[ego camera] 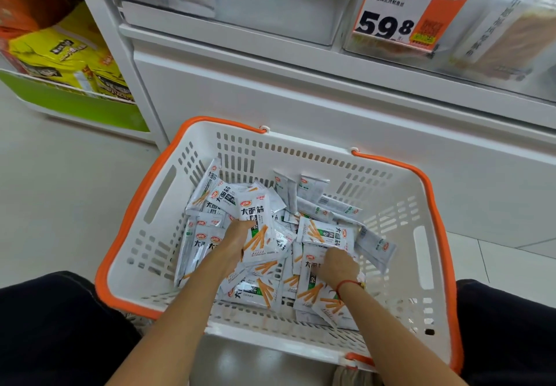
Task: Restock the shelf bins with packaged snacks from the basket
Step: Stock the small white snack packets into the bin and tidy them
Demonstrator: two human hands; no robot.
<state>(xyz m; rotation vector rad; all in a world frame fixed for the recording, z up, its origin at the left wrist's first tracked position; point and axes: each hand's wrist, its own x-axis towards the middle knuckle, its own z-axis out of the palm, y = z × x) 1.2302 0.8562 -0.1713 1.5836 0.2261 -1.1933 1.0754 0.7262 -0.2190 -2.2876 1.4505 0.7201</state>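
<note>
Pale, glossy floor tiles (69, 205) run under a white shelf unit (301, 96) with flat, smooth panels; clear plastic shelf bins (270, 0) sit along its upper tier, slightly blurred. An orange-and-white price card (409, 9) printed "598" hangs on the front of the right-hand bin. Far left, a green-fronted rack (75, 99) holds crinkled yellow foil bags (66, 51).

White perforated plastic basket with orange rim and orange handles (144, 235) stands on the floor directly before the shelf base, between the person's dark-clothed knees. Walls are slotted in rows; corners rounded. Inside lies a loose heap of flat, rectangular white film snack packets printed with orange sticks and black characters (264, 292) — overlapping, some face up, some on edge against the far wall.

Left hand (237, 241) is inside the basket, fingers curled round a small stack of these packets (258, 235), held tilted above the heap; the thumb side presses the top packet's face.

Right hand (340, 265) is also in the basket, palm down on the heap, fingers bent into the packets — whether they actually pinch one cannot be told. A thin red cord bracelet (346, 284) circles that wrist.
</note>
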